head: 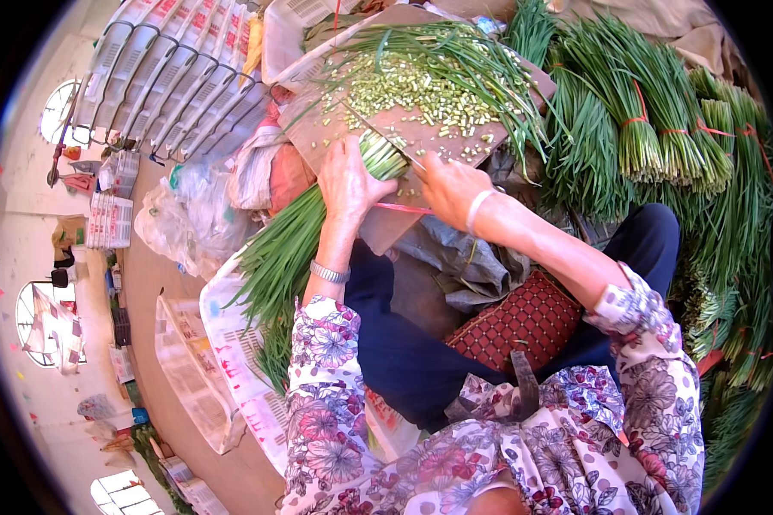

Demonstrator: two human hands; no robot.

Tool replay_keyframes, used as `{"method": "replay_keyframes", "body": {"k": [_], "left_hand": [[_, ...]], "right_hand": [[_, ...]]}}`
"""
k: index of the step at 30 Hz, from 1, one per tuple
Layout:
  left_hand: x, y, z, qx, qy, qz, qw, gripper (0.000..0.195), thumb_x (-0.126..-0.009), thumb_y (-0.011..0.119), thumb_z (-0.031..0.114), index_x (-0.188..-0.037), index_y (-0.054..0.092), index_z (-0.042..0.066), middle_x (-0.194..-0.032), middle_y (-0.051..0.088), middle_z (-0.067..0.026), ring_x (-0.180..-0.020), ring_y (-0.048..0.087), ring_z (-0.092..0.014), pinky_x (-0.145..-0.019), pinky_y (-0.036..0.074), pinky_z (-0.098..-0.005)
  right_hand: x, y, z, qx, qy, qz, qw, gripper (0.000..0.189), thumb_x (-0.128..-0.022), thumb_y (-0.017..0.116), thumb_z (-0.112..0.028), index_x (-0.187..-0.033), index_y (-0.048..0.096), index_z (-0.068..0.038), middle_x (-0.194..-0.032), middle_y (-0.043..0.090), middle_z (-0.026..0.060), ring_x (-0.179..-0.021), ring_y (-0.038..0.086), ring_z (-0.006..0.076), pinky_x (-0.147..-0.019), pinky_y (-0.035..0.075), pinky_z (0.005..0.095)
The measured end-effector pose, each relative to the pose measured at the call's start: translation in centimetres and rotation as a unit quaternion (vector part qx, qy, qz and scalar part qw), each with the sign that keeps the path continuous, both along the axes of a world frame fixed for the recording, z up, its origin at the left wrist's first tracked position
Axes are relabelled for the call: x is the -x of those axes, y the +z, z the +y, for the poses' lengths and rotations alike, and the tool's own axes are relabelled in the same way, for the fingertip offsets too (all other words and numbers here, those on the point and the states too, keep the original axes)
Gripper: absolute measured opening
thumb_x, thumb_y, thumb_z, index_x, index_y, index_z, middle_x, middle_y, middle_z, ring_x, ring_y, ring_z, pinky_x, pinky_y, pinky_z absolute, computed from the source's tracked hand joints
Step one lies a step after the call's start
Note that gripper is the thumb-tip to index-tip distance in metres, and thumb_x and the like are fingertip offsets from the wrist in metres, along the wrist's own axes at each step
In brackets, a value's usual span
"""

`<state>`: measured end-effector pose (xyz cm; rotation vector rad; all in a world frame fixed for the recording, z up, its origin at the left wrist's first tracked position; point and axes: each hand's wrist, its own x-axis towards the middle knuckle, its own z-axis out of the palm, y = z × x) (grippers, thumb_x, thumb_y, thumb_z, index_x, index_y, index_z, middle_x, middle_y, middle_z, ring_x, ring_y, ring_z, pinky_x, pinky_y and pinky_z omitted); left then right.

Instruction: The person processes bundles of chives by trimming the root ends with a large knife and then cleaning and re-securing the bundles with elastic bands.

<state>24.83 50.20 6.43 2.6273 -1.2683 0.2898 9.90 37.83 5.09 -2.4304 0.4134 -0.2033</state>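
Note:
My left hand (pixel 348 183) grips a bunch of garlic chives (pixel 280 248) near its pale stem ends, which lie on a brown board (pixel 399 222). The long leaves trail down past my left forearm. My right hand (pixel 454 190) is shut on a knife (pixel 375 130), its thin blade slanting across the board along the cut stem ends. A red tie (pixel 402 207) stretches between my two hands; what it is fastened to is hidden. Beyond the blade, many short chopped stem pieces (pixel 419 90) are scattered, with loose green leaves (pixel 451 42) strewn over them.
Tied chive bundles (pixel 641 138) are heaped at the right. At the left stand stacked plastic crates (pixel 167 84), clear plastic bags (pixel 190 215) and a white crate (pixel 232 347) beside my left arm. A red checked cushion (pixel 522 318) lies between my legs.

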Motion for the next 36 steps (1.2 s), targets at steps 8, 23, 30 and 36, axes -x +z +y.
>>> {"method": "replay_keyframes", "body": {"k": [8, 23, 30, 36], "left_hand": [[-0.7, 0.3, 2.0, 0.100, -0.071, 0.075, 0.990, 0.126, -0.049, 0.092, 0.034, -0.150, 0.024, 0.001, -0.124, 0.055, -0.0263, -0.116, 0.055, -0.040, -0.096, 0.046, -0.0435], [4.3, 16.4, 6.2, 0.344, -0.099, 0.365, 0.859, 0.079, -0.062, 0.085, 0.015, -0.132, 0.051, 0.000, -0.115, 0.066, -0.0086, -0.105, 0.063, -0.018, -0.094, 0.049, -0.0323], [9.6, 18.8, 8.5, 0.546, -0.180, 0.509, 0.641, 0.065, -0.076, 0.077, 0.016, -0.131, 0.048, -0.003, -0.121, 0.062, -0.0129, -0.108, 0.062, -0.022, -0.096, 0.049, -0.0356], [12.4, 15.2, 7.9, 0.560, -0.167, 0.467, 0.664, 0.074, -0.076, 0.081, 0.020, -0.135, 0.043, -0.001, -0.123, 0.059, -0.0122, -0.110, 0.061, -0.022, -0.095, 0.051, -0.0365]], "right_hand": [[-4.2, -2.1, -2.1, 0.116, -0.007, 0.020, 0.993, 0.022, -0.096, 0.046, -0.023, -0.113, 0.052, -0.011, -0.087, 0.070, 0.0211, -0.084, 0.069, 0.0414, -0.073, 0.054, 0.0534], [0.7, 7.6, -0.4, -0.090, 0.115, -0.309, 0.940, 0.107, -0.077, 0.073, -0.060, -0.148, 0.027, 0.005, -0.138, 0.046, 0.0297, -0.131, 0.044, 0.0406, -0.110, 0.036, 0.0455], [2.9, 13.5, 6.2, -0.297, 0.189, -0.388, 0.852, 0.110, -0.068, 0.086, -0.038, -0.150, 0.023, 0.000, -0.146, 0.040, 0.0225, -0.136, 0.042, 0.0313, -0.113, 0.033, 0.0415], [5.8, 15.0, 6.2, -0.072, 0.086, -0.371, 0.922, 0.098, -0.066, 0.083, -0.032, -0.148, 0.035, -0.011, -0.122, 0.055, 0.0213, -0.110, 0.058, 0.0389, -0.090, 0.049, 0.0460]]}}
